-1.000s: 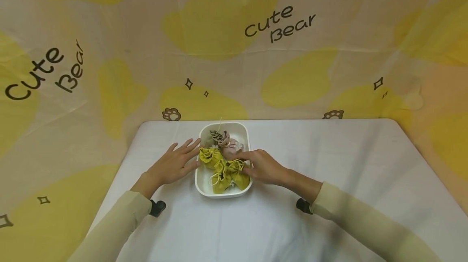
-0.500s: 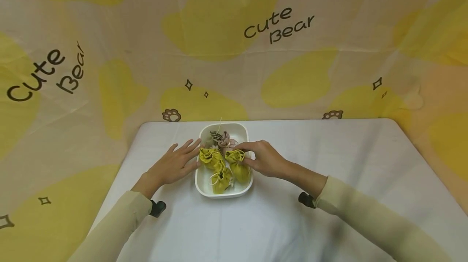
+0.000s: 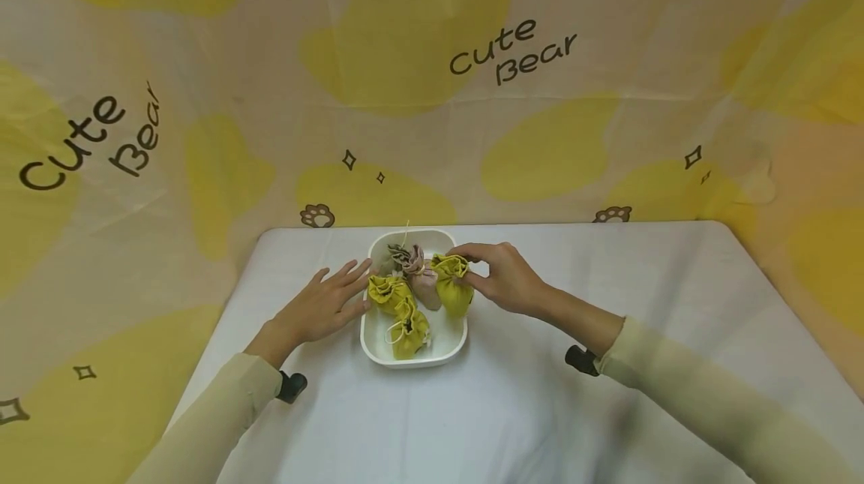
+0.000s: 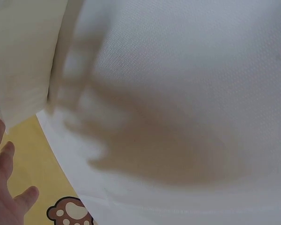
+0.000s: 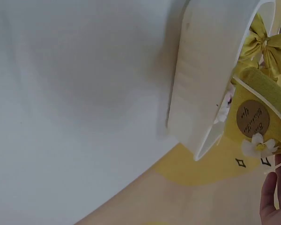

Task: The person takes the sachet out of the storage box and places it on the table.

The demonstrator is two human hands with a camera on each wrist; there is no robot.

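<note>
My right hand (image 3: 506,274) pinches the gathered neck of a yellow-green drawstring pouch (image 3: 455,296), raised at the right rim of a white tray (image 3: 378,358). A round brown label and a white flower show on this pouch (image 5: 246,105) in the right wrist view. With fingers spread, my left hand (image 3: 320,308) touches the left wall of the tray. Inside lie two more yellow-green pouches, one at the left (image 3: 390,290) and another in front (image 3: 409,338). Behind them are a pink pouch (image 3: 424,285) and a grey-green pouch (image 3: 391,255), partly hidden.
The tray stands on a white-covered table (image 3: 513,409). A patterned cloth (image 3: 405,131) with lettering hangs behind and around it. Dark wrist-camera mounts (image 3: 292,386) show beneath both forearms.
My right hand has lifted the yellow-green pouch from the tray's front right, up and toward the back right. More of the pink pouch shows. My left hand stays put.
</note>
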